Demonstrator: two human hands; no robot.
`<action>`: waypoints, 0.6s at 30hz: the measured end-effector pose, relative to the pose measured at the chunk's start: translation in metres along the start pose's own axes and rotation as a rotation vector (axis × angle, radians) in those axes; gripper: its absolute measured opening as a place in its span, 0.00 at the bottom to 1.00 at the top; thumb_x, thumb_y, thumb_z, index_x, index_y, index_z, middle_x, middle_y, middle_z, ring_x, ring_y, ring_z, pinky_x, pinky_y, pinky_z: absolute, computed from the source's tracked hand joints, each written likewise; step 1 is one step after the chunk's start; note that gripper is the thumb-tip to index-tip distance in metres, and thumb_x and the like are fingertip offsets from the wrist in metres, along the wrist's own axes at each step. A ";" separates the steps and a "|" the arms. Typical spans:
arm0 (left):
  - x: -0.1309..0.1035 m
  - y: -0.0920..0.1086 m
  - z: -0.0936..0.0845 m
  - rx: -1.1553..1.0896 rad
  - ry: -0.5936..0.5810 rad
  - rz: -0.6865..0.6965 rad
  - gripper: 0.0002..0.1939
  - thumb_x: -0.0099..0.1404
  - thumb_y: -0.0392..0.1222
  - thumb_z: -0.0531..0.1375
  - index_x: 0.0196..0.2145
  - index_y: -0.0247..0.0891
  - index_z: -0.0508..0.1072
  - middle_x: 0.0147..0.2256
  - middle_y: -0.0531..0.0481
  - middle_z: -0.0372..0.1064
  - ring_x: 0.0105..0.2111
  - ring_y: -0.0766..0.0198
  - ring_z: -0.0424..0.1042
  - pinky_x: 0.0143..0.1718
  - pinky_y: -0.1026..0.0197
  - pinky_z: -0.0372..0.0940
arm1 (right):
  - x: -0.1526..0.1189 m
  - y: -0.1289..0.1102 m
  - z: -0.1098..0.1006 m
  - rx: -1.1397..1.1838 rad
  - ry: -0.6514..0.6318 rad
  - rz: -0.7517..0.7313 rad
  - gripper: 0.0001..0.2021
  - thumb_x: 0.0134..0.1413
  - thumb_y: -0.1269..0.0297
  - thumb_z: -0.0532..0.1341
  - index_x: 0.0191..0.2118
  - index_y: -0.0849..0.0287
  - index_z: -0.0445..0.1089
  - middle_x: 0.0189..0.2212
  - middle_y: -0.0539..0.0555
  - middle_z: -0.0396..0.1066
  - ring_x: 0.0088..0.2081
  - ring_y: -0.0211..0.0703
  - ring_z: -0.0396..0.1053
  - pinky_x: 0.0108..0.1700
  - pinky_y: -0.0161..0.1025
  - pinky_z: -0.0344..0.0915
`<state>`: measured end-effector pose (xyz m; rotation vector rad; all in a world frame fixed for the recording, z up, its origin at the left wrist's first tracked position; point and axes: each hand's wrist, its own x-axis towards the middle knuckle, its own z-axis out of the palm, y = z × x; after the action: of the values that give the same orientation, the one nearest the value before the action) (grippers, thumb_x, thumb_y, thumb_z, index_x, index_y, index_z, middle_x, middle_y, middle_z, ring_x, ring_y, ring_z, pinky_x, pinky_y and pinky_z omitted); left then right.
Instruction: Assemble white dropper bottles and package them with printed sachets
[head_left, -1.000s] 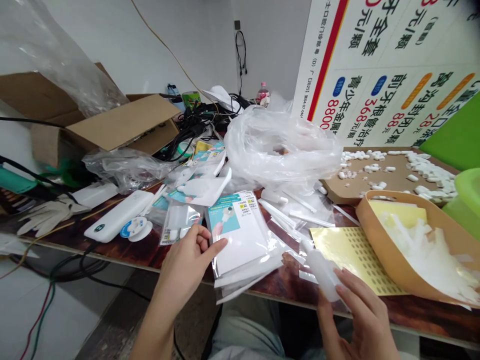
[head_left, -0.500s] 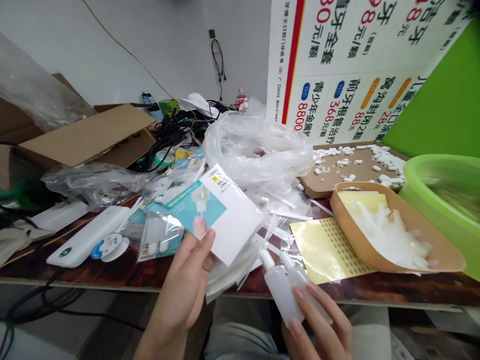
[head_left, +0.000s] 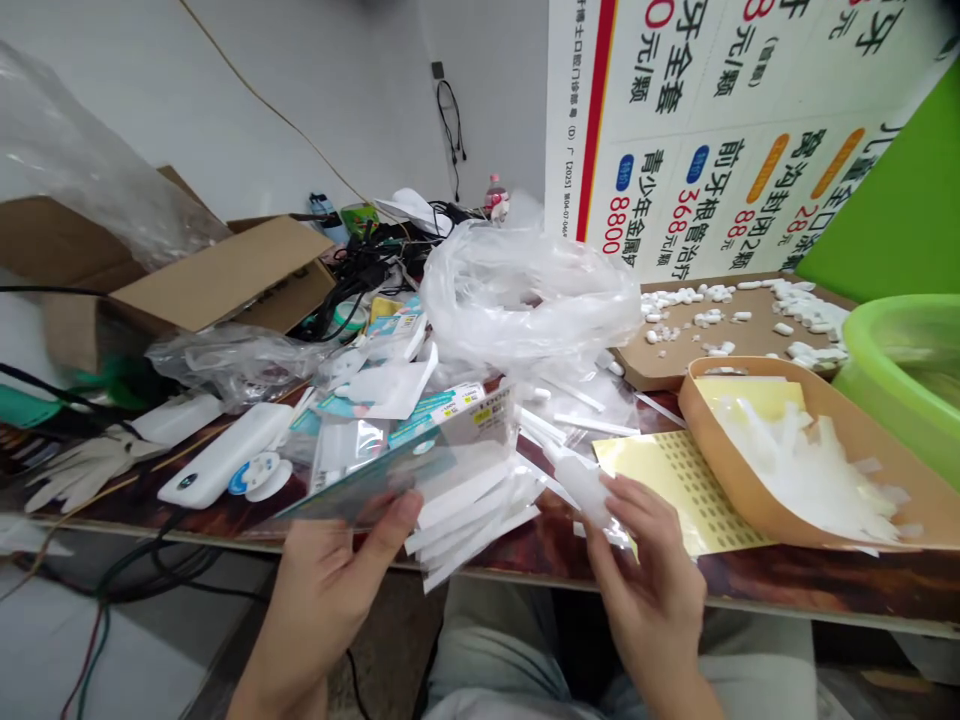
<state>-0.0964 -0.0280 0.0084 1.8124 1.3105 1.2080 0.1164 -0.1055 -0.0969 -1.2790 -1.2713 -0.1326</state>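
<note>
A clear plastic packet with a teal printed card [head_left: 427, 455] is pinched in my left hand [head_left: 341, 570], tilted nearly edge-on above the table's front edge. My right hand [head_left: 649, 555] grips translucent white bottles [head_left: 581, 485], their narrow ends pointing up and left; fingers and blur partly hide them. Between my hands lies a fanned stack of white strips [head_left: 480, 520]. Just right of the bottles is a gold sheet with rows of dots [head_left: 675, 490].
An orange tray [head_left: 701, 410] of translucent pieces stands right, near a green basin [head_left: 870, 340]. Behind it is a cardboard tray [head_left: 652, 365] with small white pieces. A crumpled plastic bag [head_left: 525, 310] sits centrally; a white device [head_left: 225, 455] and cardboard box [head_left: 225, 270] are left.
The card packet in my left hand has turned from facing me to nearly edge-on and lowered. My right hand has moved up with the bottles. The view has shifted slightly left.
</note>
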 end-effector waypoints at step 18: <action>0.019 -0.015 -0.015 -0.110 -0.187 0.272 0.15 0.65 0.34 0.60 0.40 0.53 0.83 0.35 0.56 0.82 0.34 0.61 0.79 0.36 0.66 0.72 | 0.114 0.002 0.031 0.052 -0.886 -0.509 0.21 0.50 0.87 0.53 0.46 0.58 0.67 0.50 0.55 0.72 0.53 0.49 0.64 0.51 0.45 0.69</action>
<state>-0.1145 -0.0055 0.0079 2.0144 0.8993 1.1888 0.1426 -0.0195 -0.0203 -0.9510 -2.3321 0.1289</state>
